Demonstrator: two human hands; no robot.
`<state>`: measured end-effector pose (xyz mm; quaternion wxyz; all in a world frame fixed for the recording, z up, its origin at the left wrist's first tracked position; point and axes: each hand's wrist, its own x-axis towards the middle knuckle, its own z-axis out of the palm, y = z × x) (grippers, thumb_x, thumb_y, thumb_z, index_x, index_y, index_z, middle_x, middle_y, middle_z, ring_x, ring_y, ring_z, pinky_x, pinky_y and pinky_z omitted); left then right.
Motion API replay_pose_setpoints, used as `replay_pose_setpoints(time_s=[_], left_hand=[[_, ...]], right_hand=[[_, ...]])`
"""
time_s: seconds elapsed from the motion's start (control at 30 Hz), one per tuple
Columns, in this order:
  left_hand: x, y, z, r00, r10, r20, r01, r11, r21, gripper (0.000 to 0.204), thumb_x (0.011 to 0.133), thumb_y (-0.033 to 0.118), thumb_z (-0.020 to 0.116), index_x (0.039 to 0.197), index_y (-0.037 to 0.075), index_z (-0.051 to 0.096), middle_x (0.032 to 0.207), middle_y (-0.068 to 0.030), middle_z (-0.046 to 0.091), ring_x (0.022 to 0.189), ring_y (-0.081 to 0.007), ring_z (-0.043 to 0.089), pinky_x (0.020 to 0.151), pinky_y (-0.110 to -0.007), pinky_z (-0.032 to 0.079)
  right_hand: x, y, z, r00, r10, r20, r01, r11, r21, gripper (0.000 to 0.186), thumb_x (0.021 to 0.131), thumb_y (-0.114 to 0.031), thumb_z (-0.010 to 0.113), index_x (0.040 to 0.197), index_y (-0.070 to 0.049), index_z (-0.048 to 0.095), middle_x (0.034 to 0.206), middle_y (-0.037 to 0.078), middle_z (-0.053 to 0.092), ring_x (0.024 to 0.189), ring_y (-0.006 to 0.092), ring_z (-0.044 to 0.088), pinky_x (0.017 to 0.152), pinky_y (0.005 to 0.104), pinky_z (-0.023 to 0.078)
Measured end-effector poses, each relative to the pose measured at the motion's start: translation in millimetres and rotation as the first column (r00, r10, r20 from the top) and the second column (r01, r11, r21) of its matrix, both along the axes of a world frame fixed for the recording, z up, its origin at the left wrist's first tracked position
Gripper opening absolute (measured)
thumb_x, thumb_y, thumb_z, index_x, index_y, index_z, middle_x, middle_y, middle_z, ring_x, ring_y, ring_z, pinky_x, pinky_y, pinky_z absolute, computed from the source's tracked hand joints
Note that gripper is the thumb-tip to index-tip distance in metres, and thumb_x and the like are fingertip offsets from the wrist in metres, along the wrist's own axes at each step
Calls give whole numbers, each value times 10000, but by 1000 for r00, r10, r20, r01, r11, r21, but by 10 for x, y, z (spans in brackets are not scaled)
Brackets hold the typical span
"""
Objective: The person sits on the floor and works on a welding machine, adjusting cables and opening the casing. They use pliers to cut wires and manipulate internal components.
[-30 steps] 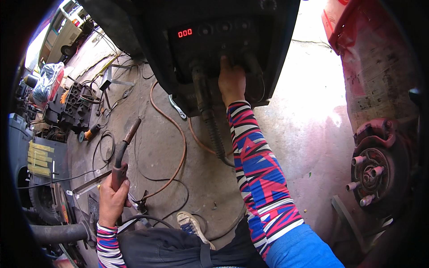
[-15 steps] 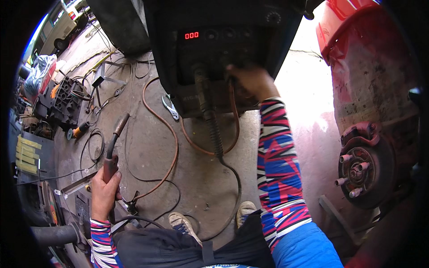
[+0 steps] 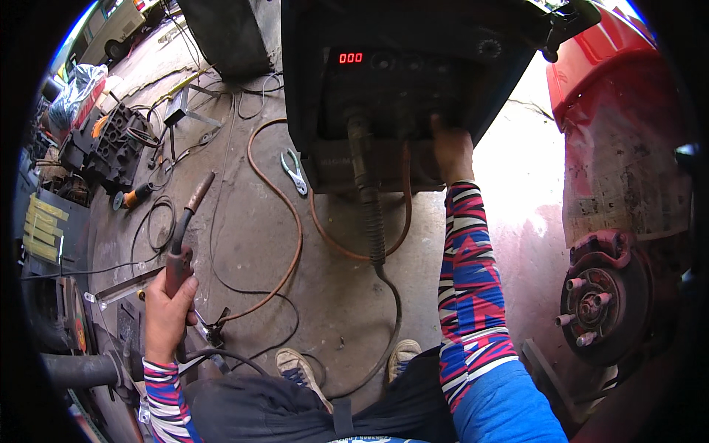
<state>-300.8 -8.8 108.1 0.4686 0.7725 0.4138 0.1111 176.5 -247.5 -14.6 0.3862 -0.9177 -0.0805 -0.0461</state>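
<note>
My left hand [image 3: 166, 310] grips the reddish handle of a welding torch [image 3: 179, 262], whose bent neck points upward. My right hand [image 3: 454, 151] reaches to the lower right of a dark welding machine's front panel [image 3: 321, 81]; its fingertips are in shadow, and what they touch is unclear. The panel carries a red digital display [image 3: 350, 57] and dim knobs. A thick ribbed cable [image 3: 365, 192] hangs from the middle sockets, beside a looping brown cable [image 3: 406, 199]. Silver pliers [image 3: 295, 173] lie on the floor left of the machine.
Cables, an angle grinder [image 3: 133, 197], an engine block [image 3: 100, 151] and metal scrap crowd the left floor. A parked vehicle [image 3: 118, 37] is at the top left. At right stand a red car panel [image 3: 583, 55] and a brake hub [image 3: 594, 306]. My shoes [image 3: 299, 369] are below.
My right hand has moved rightward across the lower panel. The machine sits further right in view as the camera shifted. My left hand still holds the torch.
</note>
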Motion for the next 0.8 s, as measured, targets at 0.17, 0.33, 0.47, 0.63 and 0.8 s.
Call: replay_pose_setpoints(time_s=[0.17, 0.33, 0.47, 0.63, 0.8], left_hand=[[118, 70, -82, 1000, -24, 7, 24, 1000, -2, 307, 960, 247, 724, 1133, 6, 646, 703, 38, 545, 508, -45, 498, 429, -220, 410], [154, -2, -101, 998, -59, 17, 59, 997, -48, 292, 954, 225, 728, 1139, 14, 647, 707, 42, 537, 512, -42, 499, 433, -223, 410], [91, -51, -42, 999, -51, -5, 50, 998, -22, 271, 957, 215, 719, 1127, 18, 642, 708, 43, 534, 516, -45, 494, 436, -228, 415], [100, -129, 16, 998, -63, -2, 63, 998, -22, 248, 965, 202, 704, 1118, 17, 639, 701, 46, 529, 513, -43, 489, 441, -231, 406], [169, -247, 70, 994, -106, -7, 106, 994, 3, 231, 977, 195, 686, 1125, 25, 638, 686, 51, 518, 508, -40, 484, 449, -228, 396]], right_hand=[[42, -4, -100, 992, 1, -125, 37, 951, 308, 627, 972, -567, 589, 982, 38, 753, 1014, 330, 700, 1078, 489, 649, 913, 497, 502], [-42, 8, 32, 996, -23, -87, 39, 981, 191, 633, 964, -562, 598, 998, 52, 750, 1019, 339, 695, 1085, 490, 648, 943, 497, 502], [-170, 0, 196, 1000, -6, 19, 7, 1000, -30, 601, 959, -530, 595, 1061, 44, 740, 1061, 346, 684, 1113, 488, 638, 984, 498, 501], [-160, -8, 198, 995, 91, 51, -90, 996, -7, 572, 937, -491, 647, 1159, 32, 708, 1099, 323, 704, 1126, 478, 648, 946, 495, 509], [-3, -98, 54, 961, 229, 157, -221, 973, -70, 513, 985, -432, 601, 1179, 35, 690, 1009, 298, 719, 976, 439, 707, 838, 471, 556]])
